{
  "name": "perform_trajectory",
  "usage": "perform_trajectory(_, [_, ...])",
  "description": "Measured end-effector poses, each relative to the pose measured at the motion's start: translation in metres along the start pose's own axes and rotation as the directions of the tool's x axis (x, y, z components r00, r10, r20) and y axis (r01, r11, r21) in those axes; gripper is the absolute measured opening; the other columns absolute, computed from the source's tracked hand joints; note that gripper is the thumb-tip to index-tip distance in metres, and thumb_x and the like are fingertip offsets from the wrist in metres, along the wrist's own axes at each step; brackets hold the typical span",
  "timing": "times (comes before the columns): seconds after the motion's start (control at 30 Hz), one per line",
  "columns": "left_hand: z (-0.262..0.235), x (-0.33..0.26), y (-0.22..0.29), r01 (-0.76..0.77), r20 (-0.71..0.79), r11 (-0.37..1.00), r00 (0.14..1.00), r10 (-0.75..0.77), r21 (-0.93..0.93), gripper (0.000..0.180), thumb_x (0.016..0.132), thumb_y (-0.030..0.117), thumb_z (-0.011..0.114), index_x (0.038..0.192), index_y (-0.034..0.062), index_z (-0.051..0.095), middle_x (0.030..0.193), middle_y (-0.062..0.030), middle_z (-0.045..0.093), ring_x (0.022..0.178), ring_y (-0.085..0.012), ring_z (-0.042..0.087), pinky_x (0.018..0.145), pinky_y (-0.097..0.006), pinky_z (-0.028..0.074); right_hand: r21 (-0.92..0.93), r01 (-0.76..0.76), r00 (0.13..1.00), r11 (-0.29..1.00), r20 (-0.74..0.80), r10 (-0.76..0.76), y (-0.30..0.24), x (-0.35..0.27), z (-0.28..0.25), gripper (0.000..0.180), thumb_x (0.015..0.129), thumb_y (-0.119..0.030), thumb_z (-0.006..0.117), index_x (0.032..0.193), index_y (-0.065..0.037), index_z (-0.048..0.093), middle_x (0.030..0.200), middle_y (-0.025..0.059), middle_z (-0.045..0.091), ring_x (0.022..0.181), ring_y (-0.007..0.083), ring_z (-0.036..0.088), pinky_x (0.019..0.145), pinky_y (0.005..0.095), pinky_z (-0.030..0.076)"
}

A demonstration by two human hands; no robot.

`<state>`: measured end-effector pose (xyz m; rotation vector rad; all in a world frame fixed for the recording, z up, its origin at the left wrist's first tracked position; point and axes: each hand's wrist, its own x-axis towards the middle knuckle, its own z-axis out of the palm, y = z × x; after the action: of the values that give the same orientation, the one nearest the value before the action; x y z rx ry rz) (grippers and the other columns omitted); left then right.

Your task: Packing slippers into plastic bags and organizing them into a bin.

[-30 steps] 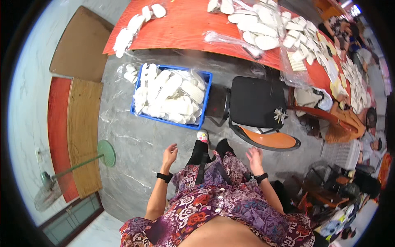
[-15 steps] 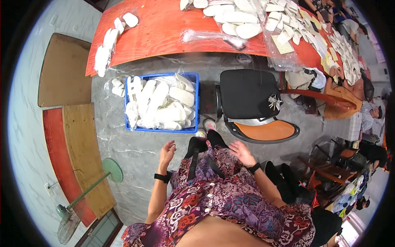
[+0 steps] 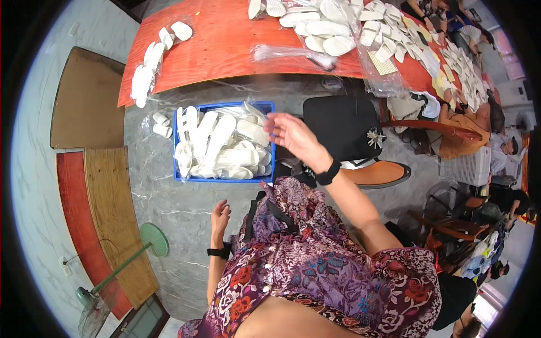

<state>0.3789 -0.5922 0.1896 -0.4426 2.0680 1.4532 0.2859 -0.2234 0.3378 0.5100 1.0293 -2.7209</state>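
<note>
White slippers (image 3: pixel 220 138): piled in blue crate (image 3: pixel 220 180) on grey floor (image 3: pixel 186 194), many in clear plastic; heaped to about rim level, so judged close to full.
Right hand (image 3: pixel 296 135): over crate's right edge, open with fingers loosely bent; apparently gripping nothing, but unable to tell about contact with clear film (image 3: pixel 256 111) near fingertips.
Left hand (image 3: pixel 220 215): low on near side of crate, well apart, half open, holding nothing visible.
Floor slippers (image 3: pixel 162 125): just left of crate, outside it.
Red tabletop (image 3: pixel 220 42): carrying a bagged row of slippers (image 3: pixel 149 62) at left, bigger heap (image 3: pixel 329 28) toward right; plenty left uncrated.
Clear bags (image 3: pixel 293 55): flat near tabletop's front edge, seemingly unfilled.
Papers (image 3: pixel 432 69): too far off to read.
Brands, labels: none legible on slippers, bags or crate.
</note>
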Motion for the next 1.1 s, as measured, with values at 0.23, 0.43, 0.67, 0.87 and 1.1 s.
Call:
perform_trajectory(0.23, [-0.011, -0.009, -0.012, 0.029, -0.055, 0.999, 0.998, -0.030, -0.028, 0.038, 0.085, 0.015, 0.054, 0.122, 0.0060, 0.051, 0.104, -0.0105, 0.061, 0.085, -0.0162, 0.059, 0.068, -0.028, 0.047, -0.158, 0.135, 0.990, 0.978, 0.055, -0.128, -0.087, 0.031, 0.038, 0.020, 0.088, -0.010, 0.048, 0.105, -0.002, 0.055, 0.098, 0.0085, 0.060, 0.092, 0.0194, 0.059, 0.078, 0.0338, 0.050])
perform_trajectory(0.43, [0.001, 0.008, 0.018, 0.052, -0.114, 0.994, 0.991, -0.063, -0.091, 0.038, 0.085, 0.016, 0.054, 0.122, 0.0057, 0.051, 0.102, -0.0103, 0.061, 0.084, -0.0167, 0.060, 0.067, -0.029, 0.047, -0.180, 0.155, 0.987, 0.971, 0.073, -0.144, -0.157, 0.068, 0.037, 0.021, 0.089, -0.011, 0.047, 0.108, -0.002, 0.053, 0.103, 0.0091, 0.059, 0.097, 0.0184, 0.057, 0.085, 0.0340, 0.048])
perform_trajectory(0.67, [0.031, 0.047, 0.070, 0.148, -0.114, 0.989, 0.982, -0.150, -0.026, 0.041, 0.085, 0.018, 0.055, 0.124, 0.0055, 0.049, 0.105, -0.0117, 0.060, 0.085, -0.0173, 0.059, 0.068, -0.030, 0.047, -0.156, 0.091, 0.996, 0.984, 0.036, -0.086, -0.212, 0.128, -0.011, 0.018, 0.089, -0.009, 0.047, 0.105, -0.002, 0.054, 0.100, 0.0089, 0.061, 0.092, 0.0182, 0.059, 0.079, 0.0333, 0.049])
perform_trajectory(0.87, [0.068, 0.095, 0.155, 0.211, -0.079, 0.976, 0.973, -0.216, -0.058, 0.044, 0.087, 0.020, 0.053, 0.127, 0.0042, 0.045, 0.115, -0.0138, 0.057, 0.092, -0.0205, 0.059, 0.076, -0.031, 0.048, -0.074, 0.031, 0.992, 0.997, -0.118, -0.040, -0.240, 0.171, -0.054, 0.020, 0.088, -0.012, 0.050, 0.106, -0.004, 0.055, 0.102, 0.0080, 0.060, 0.096, 0.0188, 0.058, 0.082, 0.0338, 0.048])
perform_trajectory(1.1, [0.109, 0.152, 0.223, 0.122, -0.010, 0.991, 0.992, -0.123, -0.058, 0.040, 0.087, 0.016, 0.052, 0.126, 0.0050, 0.047, 0.110, -0.0126, 0.059, 0.090, -0.0180, 0.059, 0.074, -0.029, 0.047, -0.039, 0.013, 0.966, 0.999, -0.257, -0.023, -0.260, 0.192, -0.095, 0.023, 0.089, -0.014, 0.050, 0.109, -0.004, 0.054, 0.105, 0.0073, 0.059, 0.099, 0.0189, 0.057, 0.084, 0.0337, 0.046])
